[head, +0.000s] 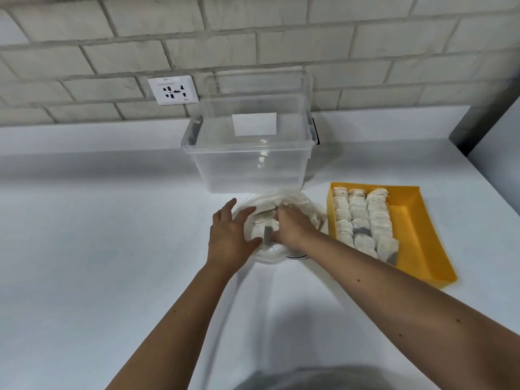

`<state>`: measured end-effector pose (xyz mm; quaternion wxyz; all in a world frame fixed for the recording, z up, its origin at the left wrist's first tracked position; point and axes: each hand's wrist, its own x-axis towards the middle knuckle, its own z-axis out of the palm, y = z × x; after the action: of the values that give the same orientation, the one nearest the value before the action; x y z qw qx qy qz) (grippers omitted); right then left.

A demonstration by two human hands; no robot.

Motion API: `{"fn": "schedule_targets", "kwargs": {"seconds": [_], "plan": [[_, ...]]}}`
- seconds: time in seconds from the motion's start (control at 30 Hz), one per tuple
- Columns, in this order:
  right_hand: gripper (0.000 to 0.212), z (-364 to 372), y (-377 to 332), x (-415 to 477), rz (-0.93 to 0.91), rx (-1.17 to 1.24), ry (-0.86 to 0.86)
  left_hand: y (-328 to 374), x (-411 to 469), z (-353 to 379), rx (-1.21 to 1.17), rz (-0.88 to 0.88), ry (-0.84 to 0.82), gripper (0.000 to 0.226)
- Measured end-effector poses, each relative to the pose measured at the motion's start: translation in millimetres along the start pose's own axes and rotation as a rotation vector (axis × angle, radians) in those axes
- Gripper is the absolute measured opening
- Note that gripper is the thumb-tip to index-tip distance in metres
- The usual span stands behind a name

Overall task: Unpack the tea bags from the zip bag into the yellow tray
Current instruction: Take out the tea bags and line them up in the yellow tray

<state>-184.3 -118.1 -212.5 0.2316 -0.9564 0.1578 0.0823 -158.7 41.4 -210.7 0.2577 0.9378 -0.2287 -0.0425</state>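
- The left hand (229, 235) lies spread wide on the near-left side of the clear zip bag (305, 201), with its fingers straight and its thumb pressing the plastic.
- The right hand (292, 225) reaches into the bag's mouth, its fingers curled around loose tea bags (264, 216).
- The zip bag lies on the white counter (98, 235) under both hands.
- The yellow tray (416, 235) sits just right of the right hand. Three rows of stacked tea bags (358, 218) fill its left half.
- A clear storage box (247, 167) stands just beyond the hands.
- A wall socket (173, 90) is on the brick wall beyond the left hand.
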Motion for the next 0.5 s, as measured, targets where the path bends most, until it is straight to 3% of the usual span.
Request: {"fn": "schedule_targets", "kwargs": {"seconds": [0.1,0.2,0.37,0.5], "plan": [[0.026,-3.1,1.6,0.4,-0.037,0.014,-0.039,0.0,0.8,-0.4,-0.040,-0.015,-0.005,0.076],[0.030,-12.8,5.2,-7.9,-0.059,0.204,-0.050,-0.3,-1.1,-0.8,-0.112,-0.036,-0.002,0.068],[0.009,-32.7,7.8,-20.8,-0.102,0.541,-0.019,-3.7,-5.2,-1.6,-0.208,-0.017,0.018,0.041],[0.009,-39.1,5.0,-23.5,-0.157,0.586,-0.039,-0.8,-5.2,-3.9,-0.274,-0.055,0.059,0.019]]}}
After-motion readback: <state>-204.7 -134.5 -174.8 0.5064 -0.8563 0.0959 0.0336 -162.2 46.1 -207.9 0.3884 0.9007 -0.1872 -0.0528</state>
